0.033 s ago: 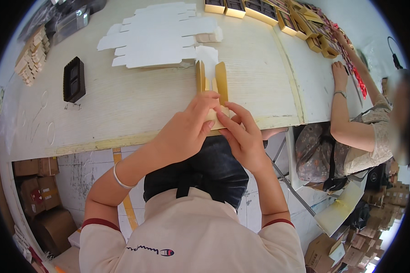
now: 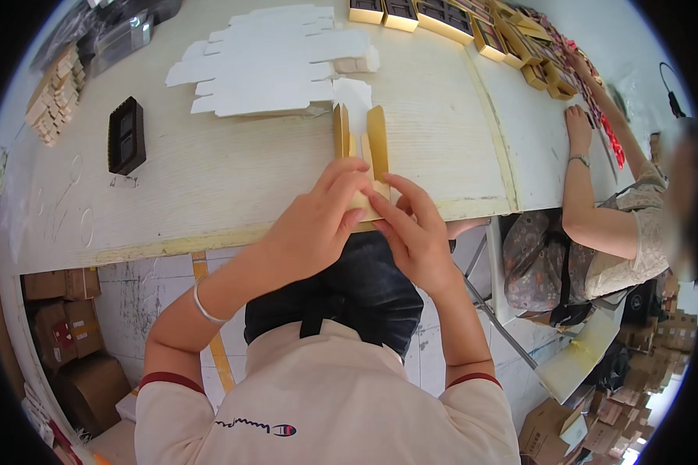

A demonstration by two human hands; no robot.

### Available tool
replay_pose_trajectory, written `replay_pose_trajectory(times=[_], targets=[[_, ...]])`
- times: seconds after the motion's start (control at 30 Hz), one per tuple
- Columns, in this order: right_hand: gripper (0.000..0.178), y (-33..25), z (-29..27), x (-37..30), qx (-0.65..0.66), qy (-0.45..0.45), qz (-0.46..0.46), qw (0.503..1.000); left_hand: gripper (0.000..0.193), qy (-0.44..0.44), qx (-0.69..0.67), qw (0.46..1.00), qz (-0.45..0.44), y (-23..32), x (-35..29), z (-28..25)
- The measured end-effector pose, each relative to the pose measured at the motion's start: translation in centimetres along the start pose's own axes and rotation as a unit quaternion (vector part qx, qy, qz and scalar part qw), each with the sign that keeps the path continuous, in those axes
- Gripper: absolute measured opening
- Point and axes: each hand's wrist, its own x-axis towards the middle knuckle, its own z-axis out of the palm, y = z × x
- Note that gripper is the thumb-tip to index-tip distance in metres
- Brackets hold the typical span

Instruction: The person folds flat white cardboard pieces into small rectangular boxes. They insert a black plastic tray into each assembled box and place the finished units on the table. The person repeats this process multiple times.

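Observation:
A partly folded gold box (image 2: 377, 139) stands at the table's near edge, its tall side flaps upright and a white flap lying open at the far end. My left hand (image 2: 322, 221) grips its near end from the left, fingers bent over the cardboard. From the right, my right hand (image 2: 417, 232) pinches the same end, thumb and fingertips close to the left fingers. The fingers hide part of the near panel. Just beyond lies a stack of flat white box blanks (image 2: 267, 62), printed side down or plain.
A dark plastic tray (image 2: 126, 136) lies on the left of the table, with stacked small pale pieces (image 2: 57, 97) behind it. Gold boxes with dark inserts (image 2: 444, 19) line the far right. A co-worker (image 2: 605, 232) sits at the right, arms over the table.
The fingers of my left hand have shifted very slightly on the gold box. Everything else looks the same.

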Motion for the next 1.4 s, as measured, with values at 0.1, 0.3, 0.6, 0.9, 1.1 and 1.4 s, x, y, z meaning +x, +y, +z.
replay_pose_trajectory(times=[0.1, 0.3, 0.6, 0.9, 1.1, 1.4], targets=[[0.033, -0.5, -0.7, 0.8, -0.091, -0.017, -0.043, 0.995, 0.021, 0.013, 0.032, 0.999, 0.009, 0.2, -0.8, 0.5], [0.024, 0.3, -1.4, 2.0, -0.036, -0.166, -0.022, 0.985, 0.016, -0.041, 0.036, 0.996, -0.073, 0.6, 0.6, -0.6], [0.028, 2.9, -3.6, 3.5, -0.123, -0.046, -0.044, 0.990, 0.016, -0.282, 0.147, 0.947, -0.038, 0.4, 3.5, -6.7], [0.030, -1.8, -1.6, 1.2, -0.031, -0.103, -0.025, 0.994, 0.029, -0.054, 0.405, 0.904, 0.123, 0.8, 0.1, -2.0], [0.044, -0.9, -5.0, 2.4, -0.025, -0.137, -0.019, 0.990, 0.033, -0.118, 0.197, 0.964, 0.136, -1.4, 0.1, -5.1], [0.023, 0.5, -0.6, 3.6, 0.028, -0.150, -0.086, 0.985, 0.019, -0.074, 0.172, 0.981, 0.056, -1.4, -0.2, -4.0]])
